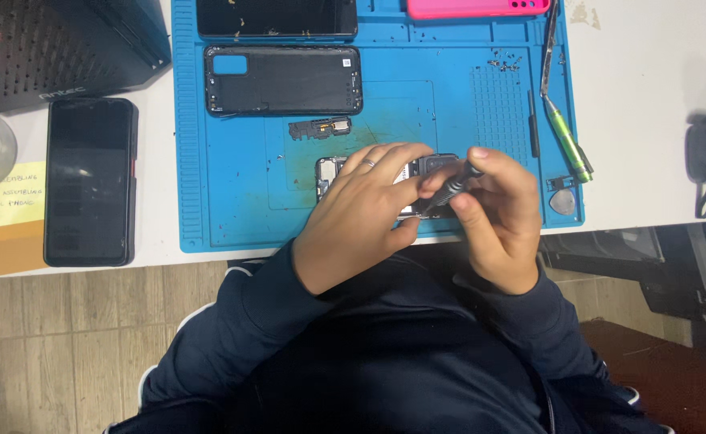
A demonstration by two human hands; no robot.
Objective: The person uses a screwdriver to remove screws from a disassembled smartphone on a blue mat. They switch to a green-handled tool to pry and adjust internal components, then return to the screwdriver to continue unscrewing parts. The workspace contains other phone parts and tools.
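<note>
Opened phone (330, 173), its back removed, lies on a blue work mat (232, 201) near the front edge of the white desk (650, 72), mostly covered by two hands. The left hand (361, 213) presses down flat on the phone, a ring on one finger, while the right hand (493, 213) pinches a small dark screwdriver (452, 189) whose tip points down at the phone. Higher on the mat lie a black back cover (283, 79), a small black component (319, 128), and a green-handled tool (568, 141); another dark phone (89, 181) rests on the desk left of the mat.
</note>
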